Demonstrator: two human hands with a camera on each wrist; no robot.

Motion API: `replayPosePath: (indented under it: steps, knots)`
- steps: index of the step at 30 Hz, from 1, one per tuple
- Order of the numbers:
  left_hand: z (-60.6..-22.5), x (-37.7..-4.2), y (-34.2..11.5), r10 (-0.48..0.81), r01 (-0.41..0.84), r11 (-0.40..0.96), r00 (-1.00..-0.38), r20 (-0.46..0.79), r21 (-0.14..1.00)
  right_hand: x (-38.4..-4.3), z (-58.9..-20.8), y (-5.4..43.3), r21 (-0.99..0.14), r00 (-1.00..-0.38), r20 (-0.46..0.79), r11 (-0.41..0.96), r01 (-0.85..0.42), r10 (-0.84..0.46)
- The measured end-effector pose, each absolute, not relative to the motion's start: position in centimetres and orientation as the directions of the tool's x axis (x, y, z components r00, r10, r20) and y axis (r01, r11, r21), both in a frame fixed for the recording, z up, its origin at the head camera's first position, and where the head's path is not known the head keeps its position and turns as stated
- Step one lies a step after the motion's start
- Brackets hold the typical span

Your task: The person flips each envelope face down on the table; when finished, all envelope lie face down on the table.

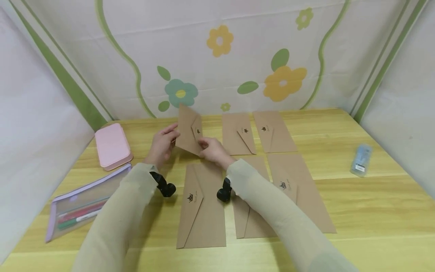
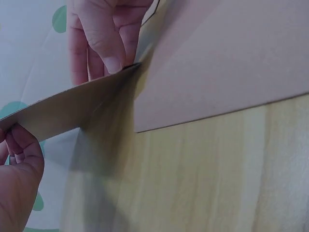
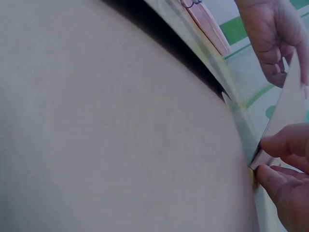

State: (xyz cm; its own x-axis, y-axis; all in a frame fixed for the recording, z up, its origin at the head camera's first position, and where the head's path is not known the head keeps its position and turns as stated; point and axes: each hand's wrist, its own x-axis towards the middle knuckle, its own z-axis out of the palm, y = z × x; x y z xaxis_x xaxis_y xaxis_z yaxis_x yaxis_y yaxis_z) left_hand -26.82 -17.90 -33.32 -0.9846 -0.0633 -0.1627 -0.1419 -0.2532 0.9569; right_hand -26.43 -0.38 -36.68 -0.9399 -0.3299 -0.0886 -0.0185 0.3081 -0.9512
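Pale sleeves (image 1: 112, 219) span the counter (image 1: 367, 211); left hand (image 1: 162, 143) and right hand (image 1: 215, 151), fingers (image 3: 287, 140) pinching, hold a tilted envelope (image 1: 187, 130) near the far edge. Lowered carelessly, it could knock a flat envelope (image 1: 211, 215) askew.

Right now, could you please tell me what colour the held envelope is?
The held envelope is brown, best seen in the head view.

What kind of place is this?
Probably a small curtained-off desk space, though I can't see beyond it: a yellow wood-grain tabletop, a white fabric-looking backdrop printed with flowers behind it, and rectangular brown paper envelopes laid out on top.
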Motion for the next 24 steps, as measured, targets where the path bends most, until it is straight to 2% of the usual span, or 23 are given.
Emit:
replayPosePath:
  steps: [8, 18, 24]
  knots:
    - [-32.0, -27.0, -16.8, -0.027, -0.124, -0.199, -0.991, -0.132, 0.972, -26.0, -36.5, -0.9, -0.975, -0.93, -0.085, 0.221, 0.004, -0.358]
    - [-30.8, -26.9, -14.7, -0.04, -0.095, 0.006, -0.995, -0.095, 0.995, -26.2, -37.0, -0.8, -0.99, -0.928, -0.056, 0.14, 0.004, -0.367]
    - [-30.6, -26.7, -14.2, -0.032, -0.097, 0.072, -0.995, -0.095, 0.993, -26.0, -36.1, -1.0, -0.995, -0.939, -0.056, 0.098, 0.024, -0.34]
